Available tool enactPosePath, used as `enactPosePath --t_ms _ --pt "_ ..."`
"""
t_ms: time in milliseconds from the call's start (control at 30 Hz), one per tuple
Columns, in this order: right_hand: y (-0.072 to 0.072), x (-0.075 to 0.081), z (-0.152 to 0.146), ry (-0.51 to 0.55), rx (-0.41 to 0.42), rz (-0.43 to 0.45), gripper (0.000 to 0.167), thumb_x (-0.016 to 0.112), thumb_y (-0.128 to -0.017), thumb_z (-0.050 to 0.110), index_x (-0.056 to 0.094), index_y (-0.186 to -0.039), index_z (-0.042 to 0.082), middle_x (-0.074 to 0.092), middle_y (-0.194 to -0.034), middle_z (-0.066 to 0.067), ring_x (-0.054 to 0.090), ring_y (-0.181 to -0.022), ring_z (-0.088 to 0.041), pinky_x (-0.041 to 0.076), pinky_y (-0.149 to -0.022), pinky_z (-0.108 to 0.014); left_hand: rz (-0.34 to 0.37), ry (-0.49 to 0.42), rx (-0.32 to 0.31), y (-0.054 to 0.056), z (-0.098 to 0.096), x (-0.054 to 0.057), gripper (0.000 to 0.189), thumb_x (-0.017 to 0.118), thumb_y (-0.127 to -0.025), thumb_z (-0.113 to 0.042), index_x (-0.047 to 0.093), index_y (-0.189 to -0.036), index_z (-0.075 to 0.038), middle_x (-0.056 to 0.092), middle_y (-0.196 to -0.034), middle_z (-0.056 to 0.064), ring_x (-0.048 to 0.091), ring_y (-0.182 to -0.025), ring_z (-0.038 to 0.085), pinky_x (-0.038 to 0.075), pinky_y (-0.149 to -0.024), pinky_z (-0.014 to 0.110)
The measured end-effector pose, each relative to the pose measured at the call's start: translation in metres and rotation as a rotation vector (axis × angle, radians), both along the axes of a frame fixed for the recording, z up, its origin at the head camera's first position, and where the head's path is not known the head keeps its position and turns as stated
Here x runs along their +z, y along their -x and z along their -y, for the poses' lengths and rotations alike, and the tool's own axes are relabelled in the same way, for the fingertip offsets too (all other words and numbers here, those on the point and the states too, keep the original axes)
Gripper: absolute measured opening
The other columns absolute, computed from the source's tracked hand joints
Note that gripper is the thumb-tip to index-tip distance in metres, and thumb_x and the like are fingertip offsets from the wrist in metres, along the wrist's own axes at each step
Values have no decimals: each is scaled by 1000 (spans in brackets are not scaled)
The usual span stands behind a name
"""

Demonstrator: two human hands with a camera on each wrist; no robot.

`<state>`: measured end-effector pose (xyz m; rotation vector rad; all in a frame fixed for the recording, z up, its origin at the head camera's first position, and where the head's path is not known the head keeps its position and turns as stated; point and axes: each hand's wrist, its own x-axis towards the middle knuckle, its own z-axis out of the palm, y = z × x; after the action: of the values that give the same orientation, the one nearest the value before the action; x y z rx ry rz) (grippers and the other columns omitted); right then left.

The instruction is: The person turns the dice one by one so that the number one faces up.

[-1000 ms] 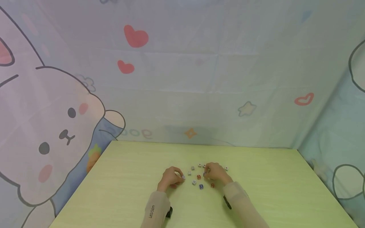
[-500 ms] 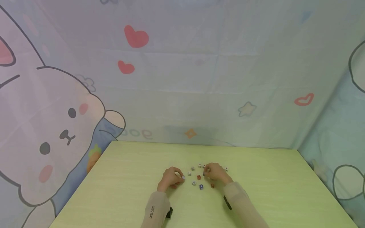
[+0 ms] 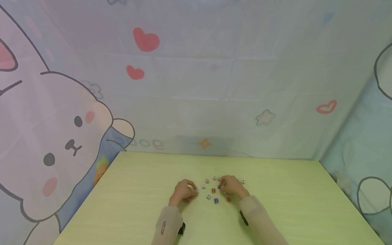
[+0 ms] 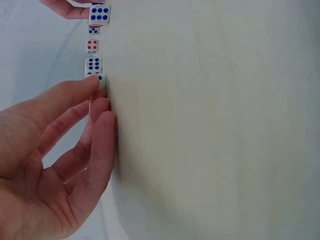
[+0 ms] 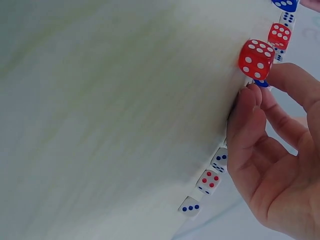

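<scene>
My left hand (image 3: 183, 190) rests on the table and pinches a white die (image 4: 102, 82) between thumb and finger. That die shows at the fingertips in the head view. To the right, the bent fingers of my right hand (image 3: 231, 185) grip a small blue die (image 3: 219, 186), mostly hidden by fingertips in the right wrist view. Between the hands lie a red die (image 3: 213, 191), another blue die (image 3: 216, 201) and several white dice, one of them a white die (image 3: 208, 196) near the front. A second red die (image 3: 228, 199) sits just below my right wrist.
The pale yellow-green table (image 3: 122, 204) extends around both hands. Behind it hangs a printed cloth (image 3: 196, 112) with hearts and a rabbit. One white die (image 3: 243, 181) lies beyond my right hand, and another white die (image 3: 214, 178) is at the back.
My right fingertips have shifted very slightly, and more of the blue die shows beside them now. My left hand and the other dice stay in place.
</scene>
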<state>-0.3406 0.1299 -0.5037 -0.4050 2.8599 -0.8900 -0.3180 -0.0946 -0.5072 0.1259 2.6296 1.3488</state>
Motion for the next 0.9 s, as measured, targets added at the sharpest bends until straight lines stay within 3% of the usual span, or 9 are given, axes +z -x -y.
enactPosePath --t_ms 900 --pt "0 -3 0 29 -15 -16 12 67 -74 8 59 -83 7 60 -75 -4 51 -58 -13 41 -50 -24 -4 2 6 -2 -1 1 11 71 -74 -12 66 -81 -6 65 -65 8 57 -51 14 50 -44 28"
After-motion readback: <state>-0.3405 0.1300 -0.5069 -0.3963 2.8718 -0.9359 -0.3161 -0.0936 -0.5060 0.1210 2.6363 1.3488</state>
